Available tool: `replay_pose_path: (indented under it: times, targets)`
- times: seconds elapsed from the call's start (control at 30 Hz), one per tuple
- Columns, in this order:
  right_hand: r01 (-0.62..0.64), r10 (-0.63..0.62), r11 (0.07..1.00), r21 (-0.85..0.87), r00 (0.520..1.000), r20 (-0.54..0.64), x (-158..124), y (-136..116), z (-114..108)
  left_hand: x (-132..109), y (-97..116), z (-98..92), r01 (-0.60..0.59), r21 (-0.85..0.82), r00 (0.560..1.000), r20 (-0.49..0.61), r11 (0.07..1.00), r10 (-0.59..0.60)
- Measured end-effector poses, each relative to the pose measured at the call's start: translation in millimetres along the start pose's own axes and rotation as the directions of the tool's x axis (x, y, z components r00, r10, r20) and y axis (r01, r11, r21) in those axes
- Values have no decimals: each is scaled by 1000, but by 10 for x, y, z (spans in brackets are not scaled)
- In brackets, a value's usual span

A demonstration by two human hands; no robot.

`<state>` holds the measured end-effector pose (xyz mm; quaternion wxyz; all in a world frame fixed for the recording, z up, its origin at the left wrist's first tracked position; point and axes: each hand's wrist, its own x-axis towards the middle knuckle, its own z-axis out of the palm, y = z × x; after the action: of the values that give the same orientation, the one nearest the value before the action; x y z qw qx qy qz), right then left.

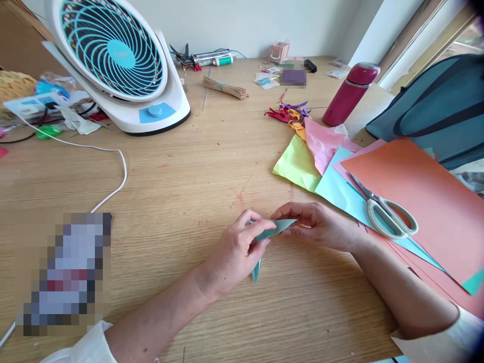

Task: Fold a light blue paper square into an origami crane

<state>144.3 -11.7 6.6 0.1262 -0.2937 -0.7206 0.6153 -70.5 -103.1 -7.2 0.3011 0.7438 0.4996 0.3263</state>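
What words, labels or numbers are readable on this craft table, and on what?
Nothing reads clearly.
White and teal desk fan: a faint mark on its hub, too small to read.
Small packets at the back: print too small.
Blurred-out patch at lower left: unreadable.
Folded teal paper pinched by left hand and right hand: blank.

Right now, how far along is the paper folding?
Done: the teal paper piece is already creased into a narrow pointed shape. In hand: left hand and right hand pinch it. Remaining: coloured paper sheets lie unfolded under the white-handled scissors.
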Motion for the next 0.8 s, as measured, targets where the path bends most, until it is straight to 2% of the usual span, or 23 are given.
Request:
replay_pose_path:
  times: [0.13,0.2,0.43,0.6,0.8]
  targets:
    - [-5,8,998,66,999,-45,25,-17,100,-8,40,-24,-66,266,995,-49,962,81]
    - [21,-13,993,114,997,-72,38,-16,152,-7,47,-19,-101,331,988,-75,938,133]
    - [51,-27,989,138,986,-165,78,-26,217,-21,-1,41,-76,90,993,-82,993,84]
    - [61,-36,987,146,985,-170,87,-14,211,-27,-5,48,-103,57,992,-63,993,106]
    - [33,-2,982,187,986,-165,87,-1,213,-28,-48,73,-125,41,988,-90,991,128]
